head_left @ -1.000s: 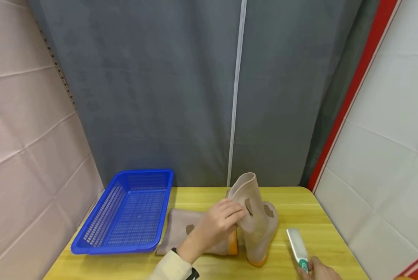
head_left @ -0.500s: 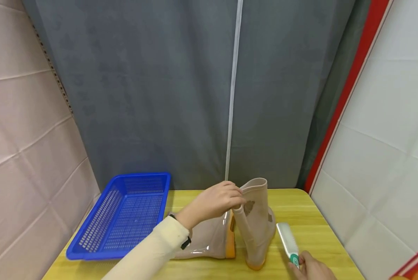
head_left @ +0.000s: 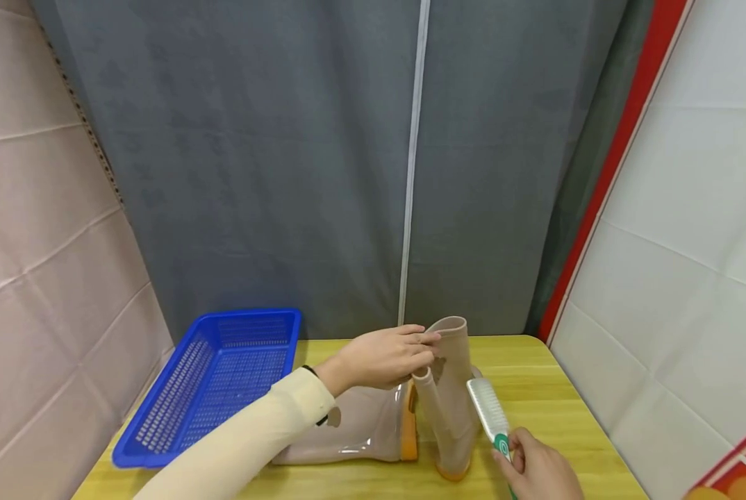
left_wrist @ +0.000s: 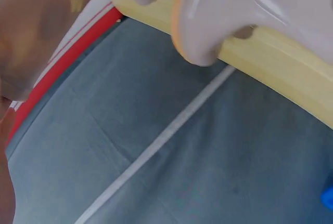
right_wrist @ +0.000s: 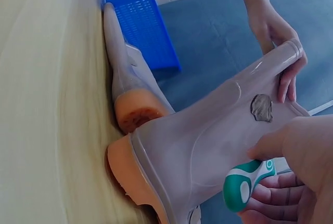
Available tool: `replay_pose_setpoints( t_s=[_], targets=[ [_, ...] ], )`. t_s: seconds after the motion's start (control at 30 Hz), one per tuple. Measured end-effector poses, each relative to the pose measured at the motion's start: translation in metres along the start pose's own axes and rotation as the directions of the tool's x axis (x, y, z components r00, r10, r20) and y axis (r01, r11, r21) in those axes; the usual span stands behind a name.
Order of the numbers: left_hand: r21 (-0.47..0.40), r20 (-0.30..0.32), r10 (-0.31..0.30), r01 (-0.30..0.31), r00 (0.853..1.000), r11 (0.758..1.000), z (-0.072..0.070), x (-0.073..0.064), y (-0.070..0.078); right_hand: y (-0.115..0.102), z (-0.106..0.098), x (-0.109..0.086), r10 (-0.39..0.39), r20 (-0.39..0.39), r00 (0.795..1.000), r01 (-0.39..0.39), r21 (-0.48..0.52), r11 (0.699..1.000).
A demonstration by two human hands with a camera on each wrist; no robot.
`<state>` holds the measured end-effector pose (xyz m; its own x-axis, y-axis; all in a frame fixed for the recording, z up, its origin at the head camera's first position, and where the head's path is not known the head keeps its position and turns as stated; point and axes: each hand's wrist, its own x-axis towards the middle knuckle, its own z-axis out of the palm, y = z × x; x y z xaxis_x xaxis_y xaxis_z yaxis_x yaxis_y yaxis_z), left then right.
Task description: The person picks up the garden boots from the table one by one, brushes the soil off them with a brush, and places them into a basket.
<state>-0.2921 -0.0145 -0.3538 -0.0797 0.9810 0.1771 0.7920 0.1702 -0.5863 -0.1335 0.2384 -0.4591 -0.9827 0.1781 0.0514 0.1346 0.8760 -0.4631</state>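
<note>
A beige rain boot (head_left: pixel 457 417) with an orange sole stands on the table, leaning slightly. My left hand (head_left: pixel 382 357) grips its top rim, with fingers over the edge in the right wrist view. A brown patch (right_wrist: pixel 261 108) marks its shaft. In my right hand (head_left: pixel 540 467) is a brush with a green and white handle (right_wrist: pixel 240 186); its pale head (head_left: pixel 488 408) is just right of the boot. Whether the brush touches the boot is unclear. A matching boot (head_left: pixel 360 437) lies on its side under my left forearm, sole toward the upright one.
The blue plastic basket (head_left: pixel 207 455) sits at the left of the yellow wood-grain table (head_left: pixel 554 396). A grey curtain (head_left: pixel 285 173) hangs behind. White panels (head_left: pixel 679 312) close off the right side, and pale fabric (head_left: pixel 54 243) the left.
The upright boot has been turned, its opening now facing more toward my left hand, which has shifted on the rim. My right hand has brought the brush up and left, close to the boot.
</note>
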Motion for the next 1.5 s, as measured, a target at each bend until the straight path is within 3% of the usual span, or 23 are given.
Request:
replay_pose_setpoints(
  t_s=[0.17,0.37,0.5,0.73,0.83,0.93,1.03,1.13,1.27,1.33,1.4,1.5],
  targets=[
    [-0.013,0.003,0.017,-0.017,1.000,1.000,0.002,-0.009,-0.002,-0.005,0.000,0.001,0.008,0.003,1.000,-0.008,0.011,1.000],
    [0.072,-0.143,0.012,-0.002,0.990,0.997,0.009,-0.017,-0.004,-0.014,0.002,0.006,-0.018,-0.003,1.000,0.018,0.082,0.997],
    [0.091,-0.171,0.003,0.012,0.985,0.996,0.013,-0.009,-0.010,-0.018,0.005,0.012,-0.013,0.025,1.000,0.009,0.141,0.990],
    [0.137,-0.058,0.025,-0.017,0.998,0.990,0.017,0.012,-0.015,-0.017,0.012,0.021,-0.007,0.009,1.000,0.004,0.272,0.962],
    [0.175,-0.089,0.045,-0.029,0.995,0.984,0.016,0.015,-0.013,-0.012,0.016,0.022,0.018,-0.031,0.999,-0.006,0.324,0.946],
    [0.167,-0.164,0.030,-0.002,0.986,0.986,0.016,0.015,-0.010,-0.008,0.019,0.022,0.048,-0.094,0.994,-0.010,0.371,0.929],
    [0.119,-0.235,-0.020,0.049,0.972,0.992,0.019,0.013,-0.006,-0.007,0.019,0.023,0.080,-0.103,0.992,-0.025,0.453,0.891],
    [0.080,-0.296,-0.064,0.091,0.953,0.993,0.023,0.011,-0.003,-0.009,0.018,0.024,0.113,0.006,0.994,-0.095,0.591,0.801],
    [0.036,-0.348,-0.100,0.120,0.932,0.992,0.024,0.008,-0.002,-0.015,0.018,0.027,0.125,0.162,0.979,-0.204,0.712,0.672],
    [0.008,-0.340,-0.119,0.130,0.933,0.991,0.025,0.006,-0.003,-0.020,0.020,0.030,0.130,0.189,0.973,-0.228,0.730,0.645],
    [-0.011,-0.306,-0.142,0.145,0.941,0.989,0.025,0.005,-0.006,-0.023,0.023,0.033,0.129,0.197,0.972,-0.234,0.735,0.636],
    [-0.007,-0.227,-0.160,0.163,0.961,0.987,0.027,0.001,-0.010,-0.028,0.026,0.035,0.127,0.206,0.970,-0.238,0.723,0.649]
  ],
)
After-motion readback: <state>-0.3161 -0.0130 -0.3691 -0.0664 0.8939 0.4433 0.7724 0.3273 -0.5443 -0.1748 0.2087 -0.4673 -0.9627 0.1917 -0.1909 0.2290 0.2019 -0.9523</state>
